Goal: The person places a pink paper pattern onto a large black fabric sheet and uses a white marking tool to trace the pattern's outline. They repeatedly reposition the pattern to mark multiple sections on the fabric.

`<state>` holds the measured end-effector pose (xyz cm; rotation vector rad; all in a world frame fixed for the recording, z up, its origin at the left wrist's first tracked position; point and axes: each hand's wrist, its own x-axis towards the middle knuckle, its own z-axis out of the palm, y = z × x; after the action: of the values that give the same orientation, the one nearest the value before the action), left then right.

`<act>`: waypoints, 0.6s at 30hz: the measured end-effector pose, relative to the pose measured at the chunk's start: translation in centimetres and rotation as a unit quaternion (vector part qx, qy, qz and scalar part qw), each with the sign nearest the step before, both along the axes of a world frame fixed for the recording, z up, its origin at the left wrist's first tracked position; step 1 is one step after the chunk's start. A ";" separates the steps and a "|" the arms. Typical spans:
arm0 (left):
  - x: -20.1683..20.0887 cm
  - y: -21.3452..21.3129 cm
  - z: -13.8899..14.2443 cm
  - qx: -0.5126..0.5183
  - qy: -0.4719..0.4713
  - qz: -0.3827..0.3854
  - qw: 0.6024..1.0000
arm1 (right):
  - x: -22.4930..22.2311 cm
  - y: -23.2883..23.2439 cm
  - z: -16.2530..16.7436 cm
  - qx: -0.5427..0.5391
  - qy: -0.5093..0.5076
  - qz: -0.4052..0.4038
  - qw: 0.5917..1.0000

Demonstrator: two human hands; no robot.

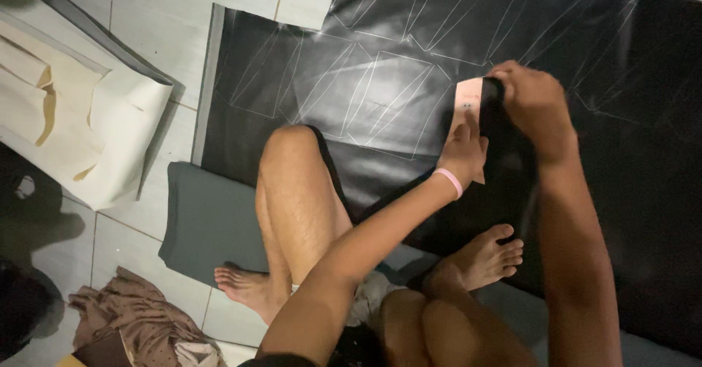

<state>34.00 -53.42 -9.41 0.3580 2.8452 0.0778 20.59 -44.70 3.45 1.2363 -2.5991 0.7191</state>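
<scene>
From the head view, the left hand (463,150) presses flat on a pink card (468,104) lying on the black sheet (380,96) at about one o'clock; the right hand (534,104) — fingers curled — pinches a fold of black sheet against the card's right edge; beige cloth (80,118) lies at nine o'clock.

A large black sheet (380,96) lies flat on the tiled floor, marked with white chalk outlines. A small pink card (468,104) stands upright on it, beside a folded black strip (497,129).
</scene>
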 end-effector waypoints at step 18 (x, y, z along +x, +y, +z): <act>-0.8 -9.1 5.6 0.224 -0.010 -0.029 0.974 | 19.1 8.4 -2.7 0.105 -0.139 -0.117 0.978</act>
<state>33.20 -62.48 -3.85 0.5251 2.7728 0.7129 39.71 -36.28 0.73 0.9092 -3.0500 0.6239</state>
